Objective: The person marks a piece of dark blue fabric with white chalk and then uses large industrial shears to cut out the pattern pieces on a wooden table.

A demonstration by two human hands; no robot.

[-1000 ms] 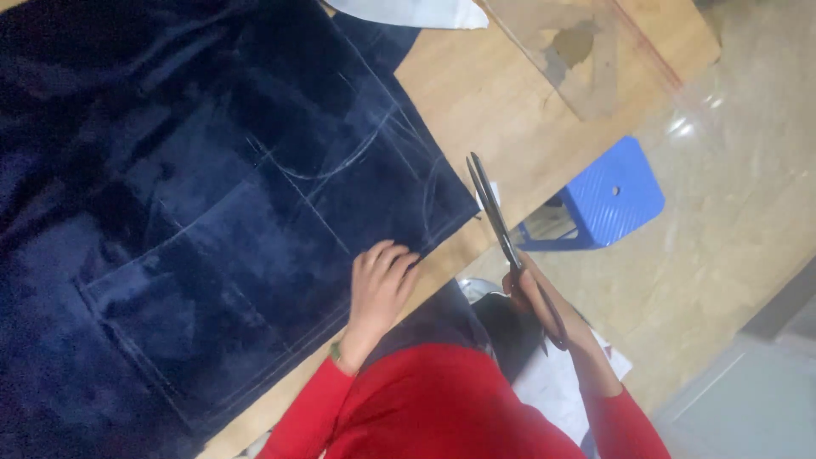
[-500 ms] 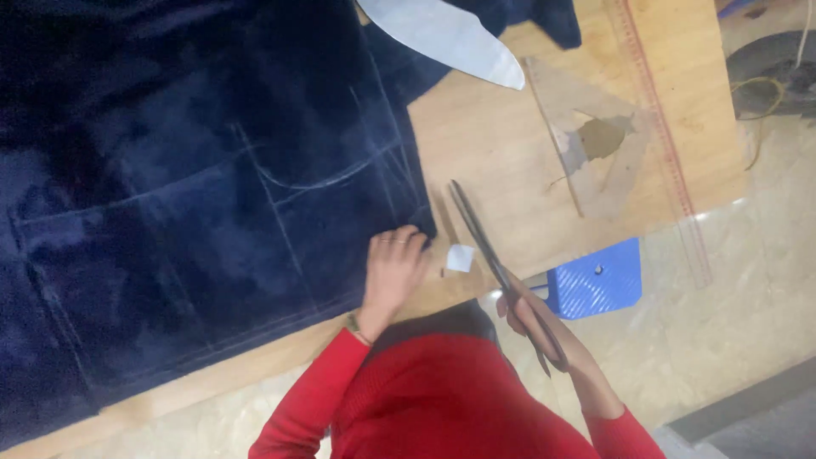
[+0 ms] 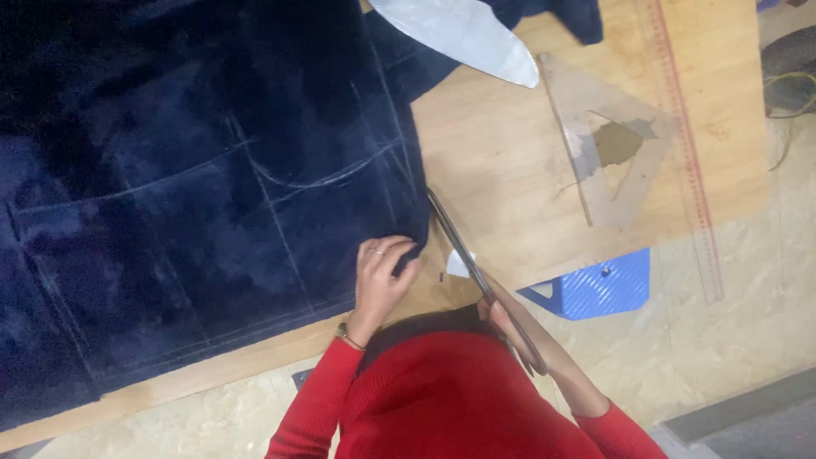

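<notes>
Head view, looking straight down: the left hand (image 3: 381,276) has its fingers pinched narrow on the corner of the dark navy velvet fabric (image 3: 195,204), lifting that edge just off the wooden table (image 3: 501,170). The right hand (image 3: 508,321) is wrapped around the handles of long scissors (image 3: 463,251); the blades look nearly together, tips at the fabric's right edge, just beside the pinching fingers, though whether any cloth sits between them I can't tell.

Moving outward, chalk lines (image 3: 280,183) run across the velvet, straight ones crossing a curved one. So the marking looks done, while the cloth along those lines seems uncut. By my reading the cutting is only at its start, with nearly all of it left.

A small white piece (image 3: 456,265) lies on the table beside the blades. Toward the far edge sits a pale paper pattern piece (image 3: 463,34), partly on the fabric. Near the right edge a clear set square (image 3: 608,144) lies beside a long clear ruler (image 3: 684,144). Below the table's near edge a blue stool (image 3: 595,289) stands on the floor.
</notes>
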